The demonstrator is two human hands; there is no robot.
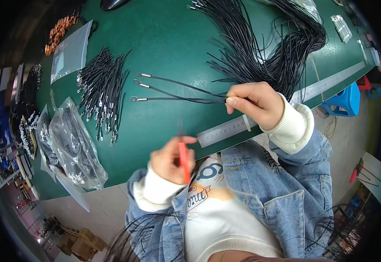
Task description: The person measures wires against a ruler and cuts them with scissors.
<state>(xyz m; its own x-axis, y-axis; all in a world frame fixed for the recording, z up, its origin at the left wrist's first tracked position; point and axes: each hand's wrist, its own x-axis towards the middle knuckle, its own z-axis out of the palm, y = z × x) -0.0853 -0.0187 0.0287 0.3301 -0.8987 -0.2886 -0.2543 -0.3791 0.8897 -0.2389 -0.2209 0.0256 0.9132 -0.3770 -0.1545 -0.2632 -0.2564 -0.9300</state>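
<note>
My right hand (256,105) pinches several black cables (186,94) between thumb and forefinger. Their free ends fan out to the left, and three of them carry silver ring terminals (141,99). Closed in my left hand (172,159), by the table's front edge, is a red-handled tool (184,161). Motion blurs its thin dark tip, so its exact kind is unclear. The tool and the cables are apart. Left of the cable ends lies a pile of short black cables with ring terminals (105,87).
A steel ruler (225,131) runs along the front edge, under my right hand. Long black cables (286,56) cover the back right. Plastic bags (75,144) and copper-coloured parts (59,32) lie left. A blue stool (345,102) stands beyond the right edge.
</note>
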